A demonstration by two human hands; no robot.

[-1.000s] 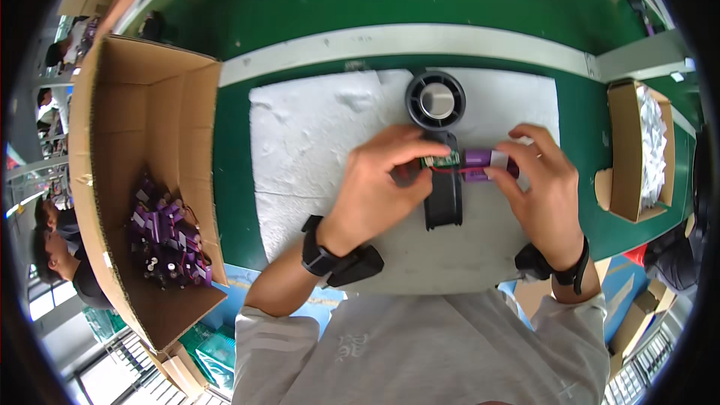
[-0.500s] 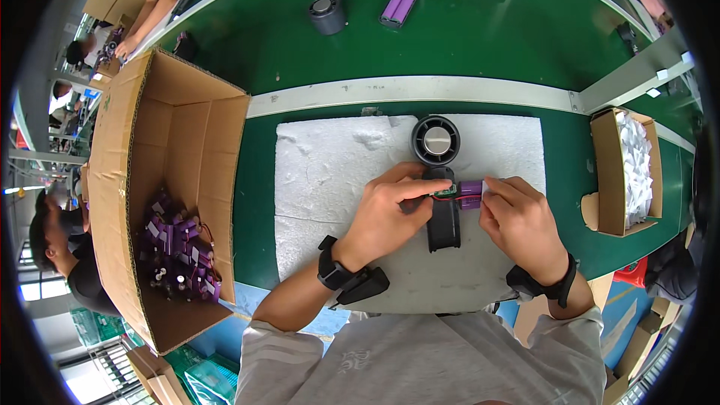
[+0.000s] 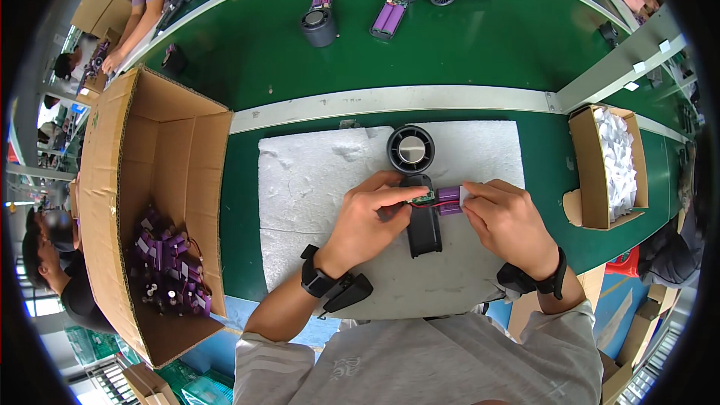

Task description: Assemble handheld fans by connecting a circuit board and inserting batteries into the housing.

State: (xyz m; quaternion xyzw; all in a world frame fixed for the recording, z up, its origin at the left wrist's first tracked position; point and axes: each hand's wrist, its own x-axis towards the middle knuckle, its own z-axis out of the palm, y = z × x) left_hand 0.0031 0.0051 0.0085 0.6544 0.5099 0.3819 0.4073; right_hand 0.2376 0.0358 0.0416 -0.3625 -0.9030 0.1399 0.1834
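Note:
A dark handheld fan lies on a white foam sheet (image 3: 307,180), its round head (image 3: 411,149) at the far end and its black handle (image 3: 425,238) toward me. My left hand (image 3: 367,217) is closed at the handle, fingertips on the small green circuit board (image 3: 424,198). Beside the handle, to the right, is a purple two-cell battery pack (image 3: 448,208), joined by a red wire. My right hand (image 3: 506,217) pinches a small white piece, perhaps a sticker (image 3: 464,193), against the pack's right end. Its fingers partly hide that piece.
At left stands a tall open cardboard box (image 3: 214,202) with several purple battery packs (image 3: 169,255). A smaller carton (image 3: 592,172) of white slips is at right. Beyond a pale metal rail (image 3: 405,97), several fan parts (image 3: 319,26) lie on the green bench. Other people work at far left.
The whole view has shifted, so the bench sits slightly lower and further left. Both hands keep nearly the same hold on the fan and battery pack.

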